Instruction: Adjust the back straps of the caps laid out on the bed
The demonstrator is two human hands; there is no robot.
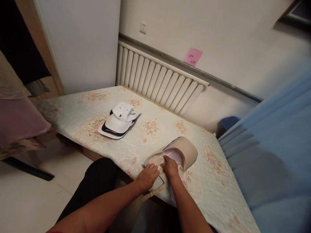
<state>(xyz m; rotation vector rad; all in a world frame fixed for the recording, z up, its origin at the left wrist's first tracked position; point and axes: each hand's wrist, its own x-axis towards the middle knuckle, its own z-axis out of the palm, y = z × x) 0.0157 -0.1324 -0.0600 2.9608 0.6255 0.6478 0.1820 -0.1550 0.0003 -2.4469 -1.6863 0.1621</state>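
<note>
A beige baseball cap (190, 150) lies on the flowered table cover near its front edge, its brim pointing away to the right and its pale inside partly showing. My left hand (147, 177) is closed on the near back part of the cap, fingers curled over the fabric. Beside it, my right hand (170, 168) grips the cap's rim, thumb and fingers bent around the cloth. A beige strap (154, 193) hangs below my hands over the table edge. Farther left rests a stack of caps, with a white cap (121, 118) on top and a dark-edged brim underneath.
The table cover (155, 142) has pink floral patches. Behind the table stands a white radiator (155, 76) under a pipe, with a pink note (193, 56) above. A blue curtain (272, 136) borders the right side; draped pink cloth (21, 121) is at left.
</note>
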